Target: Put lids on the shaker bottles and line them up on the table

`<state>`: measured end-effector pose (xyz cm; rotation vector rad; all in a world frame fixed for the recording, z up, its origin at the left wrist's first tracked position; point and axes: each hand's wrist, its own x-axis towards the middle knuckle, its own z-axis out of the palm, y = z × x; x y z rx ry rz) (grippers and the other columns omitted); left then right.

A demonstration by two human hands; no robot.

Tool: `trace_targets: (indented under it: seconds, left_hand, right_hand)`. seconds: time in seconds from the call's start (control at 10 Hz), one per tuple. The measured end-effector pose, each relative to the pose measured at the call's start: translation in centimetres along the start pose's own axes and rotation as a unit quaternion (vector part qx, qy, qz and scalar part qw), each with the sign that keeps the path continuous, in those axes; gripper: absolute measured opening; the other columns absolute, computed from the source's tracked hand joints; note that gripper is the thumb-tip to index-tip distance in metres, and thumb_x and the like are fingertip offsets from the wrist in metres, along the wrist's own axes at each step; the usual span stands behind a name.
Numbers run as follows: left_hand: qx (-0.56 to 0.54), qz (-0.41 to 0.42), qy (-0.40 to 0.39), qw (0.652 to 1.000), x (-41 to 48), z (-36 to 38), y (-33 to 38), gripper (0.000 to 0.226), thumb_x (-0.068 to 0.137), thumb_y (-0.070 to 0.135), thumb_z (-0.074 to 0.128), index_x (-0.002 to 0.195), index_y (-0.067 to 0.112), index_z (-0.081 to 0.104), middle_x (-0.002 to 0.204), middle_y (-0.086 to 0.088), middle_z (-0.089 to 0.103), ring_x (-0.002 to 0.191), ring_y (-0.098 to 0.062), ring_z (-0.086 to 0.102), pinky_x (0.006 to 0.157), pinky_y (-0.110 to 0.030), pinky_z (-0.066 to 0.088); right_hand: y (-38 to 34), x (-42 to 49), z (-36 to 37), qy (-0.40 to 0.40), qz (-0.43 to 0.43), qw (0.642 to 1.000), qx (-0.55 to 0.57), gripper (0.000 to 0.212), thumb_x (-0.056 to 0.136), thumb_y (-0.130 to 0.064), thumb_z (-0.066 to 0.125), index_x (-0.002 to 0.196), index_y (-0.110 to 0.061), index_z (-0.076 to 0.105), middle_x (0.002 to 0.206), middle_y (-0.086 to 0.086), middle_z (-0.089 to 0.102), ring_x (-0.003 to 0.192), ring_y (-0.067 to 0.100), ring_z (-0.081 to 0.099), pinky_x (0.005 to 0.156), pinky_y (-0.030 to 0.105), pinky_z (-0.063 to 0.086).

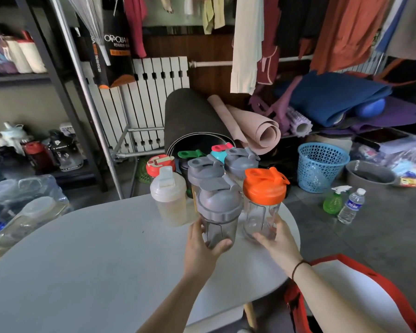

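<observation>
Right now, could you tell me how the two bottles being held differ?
The left hand holds the gray-lidded bottle; the right hand holds the orange-lidded bottle. The gray-lidded one looks smoke-tinted, the orange-lidded one clear. Both stand upright, lidded, on the table.

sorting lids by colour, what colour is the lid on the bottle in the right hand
Orange lid, on the clear bottle held by the right hand; head view.

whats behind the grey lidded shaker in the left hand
Directly behind the grey-lidded shaker in the left hand stands another grey-lidded bottle, only its lid clearly showing. Its body and the table behind are mostly covered.
</observation>
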<state>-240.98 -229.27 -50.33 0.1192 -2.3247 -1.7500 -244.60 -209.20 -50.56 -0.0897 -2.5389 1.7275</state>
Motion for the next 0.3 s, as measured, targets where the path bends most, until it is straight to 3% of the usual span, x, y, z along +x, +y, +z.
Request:
trace_targets:
  seconds: [0.2,0.3]
  left_hand:
    - [0.013,-0.040,-0.035,0.998,-0.7,-0.8,0.1,0.102,0.060,0.049,0.078,0.145,0.022,0.029,0.136,0.005,0.032,0.130,-0.016,0.040,0.106,-0.042,0.044]
    - [0.087,-0.034,-0.052,0.994,-1.5,-2.7,0.2,0.100,0.070,0.044,0.077,0.149,0.024,0.019,0.147,0.001,0.024,0.135,-0.019,0.034,0.113,-0.039,0.034]
  right_hand:
    - [-0.2,-0.7,-0.5,-0.033,0.001,0.999,-0.031,0.054,0.074,-0.020,0.077,0.119,-0.024,0.047,0.110,-0.009,0.059,0.109,0.014,0.056,0.083,0.023,0.042]
    - [0.0,-1.1,-1.1,-0.050,0.025,0.998,-0.032,0.080,0.073,-0.026,0.078,0.140,-0.022,0.034,0.132,-0.007,0.050,0.126,0.013,0.045,0.097,0.029,0.036]
